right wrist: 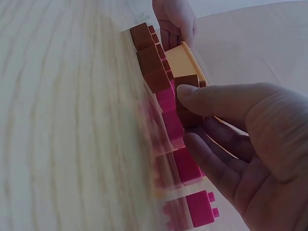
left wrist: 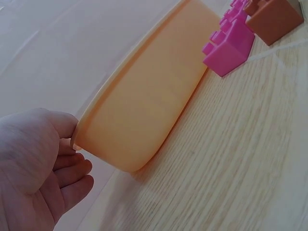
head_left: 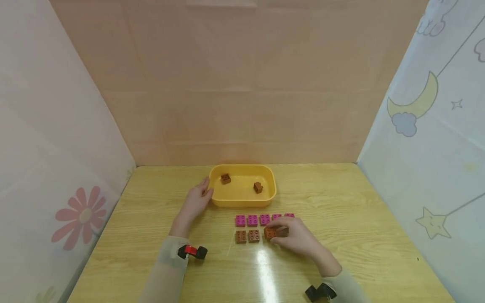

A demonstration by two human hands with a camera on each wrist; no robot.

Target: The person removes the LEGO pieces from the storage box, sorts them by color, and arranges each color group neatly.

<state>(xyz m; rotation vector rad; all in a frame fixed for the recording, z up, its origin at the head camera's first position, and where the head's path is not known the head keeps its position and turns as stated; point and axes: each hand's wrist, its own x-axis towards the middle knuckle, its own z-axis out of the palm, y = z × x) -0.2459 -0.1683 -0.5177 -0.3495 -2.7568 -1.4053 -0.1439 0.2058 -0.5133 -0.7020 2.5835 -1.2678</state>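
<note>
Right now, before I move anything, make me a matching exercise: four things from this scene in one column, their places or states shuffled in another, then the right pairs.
Things
1. Left hand
2. Right hand
3. Yellow plastic tray
4. Pink studded toy bricks

Places and states
A. Lined up in a row on the wood-grain tabletop
B. Pinching a single brown toy brick
C. With two loose brown toy bricks lying inside
D. Touching the tray's rim

Pairs: 1-D, 2-B, 3-C, 4-A
</note>
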